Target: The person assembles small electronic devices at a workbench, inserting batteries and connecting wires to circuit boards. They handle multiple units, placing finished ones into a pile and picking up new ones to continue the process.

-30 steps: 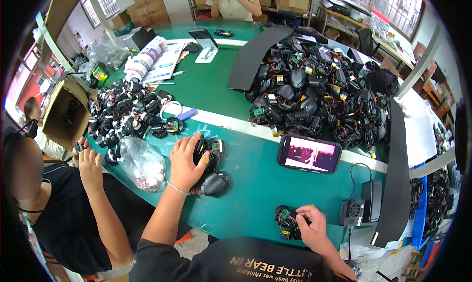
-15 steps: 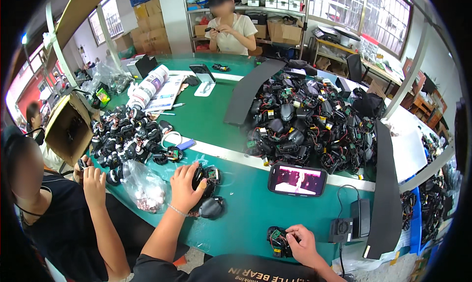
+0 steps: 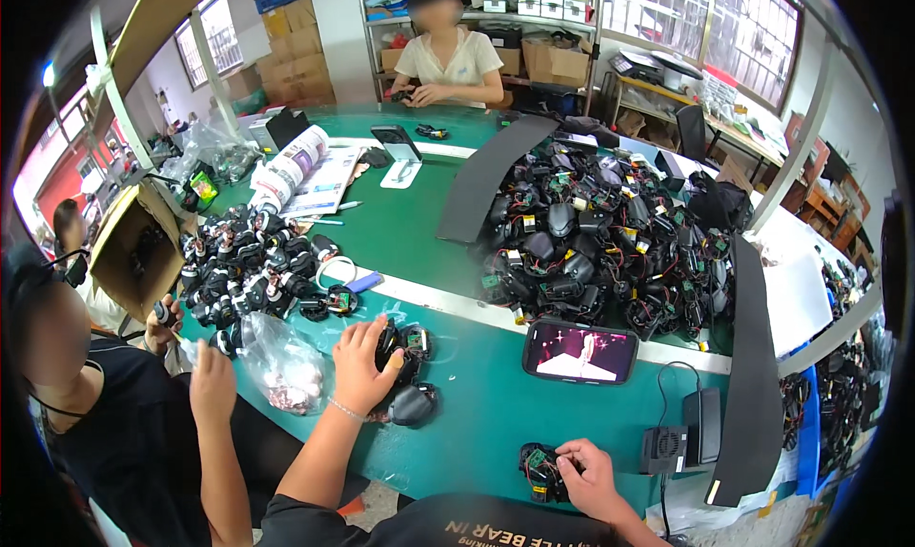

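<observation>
My left hand [image 3: 365, 364] rests over a black open housing [image 3: 386, 337], which sits between the thumb and the fingers. Against it lies a similar black housing with a green circuit board [image 3: 416, 341]. Just below, close to my wrist, is a rounded black shell [image 3: 413, 405]. Near the front edge of the green table [image 3: 477, 385], my right hand [image 3: 589, 478] pinches the right side of a black device with a green circuit board [image 3: 540, 471]. Its wires and a small yellow label show; my fingers partly cover its edge.
A phone with its screen lit [image 3: 580, 351] lies ahead of my right hand. Beyond it is a big heap of black devices [image 3: 591, 232]; black-and-white parts [image 3: 253, 261] are piled left. A clear plastic bag [image 3: 281, 361] and a co-worker's arm [image 3: 217, 423] border my left arm.
My hands stay almost where they were. The co-worker at left now holds a part and a thin stick-like tool apart in two hands. The person across the table has lowered both hands.
</observation>
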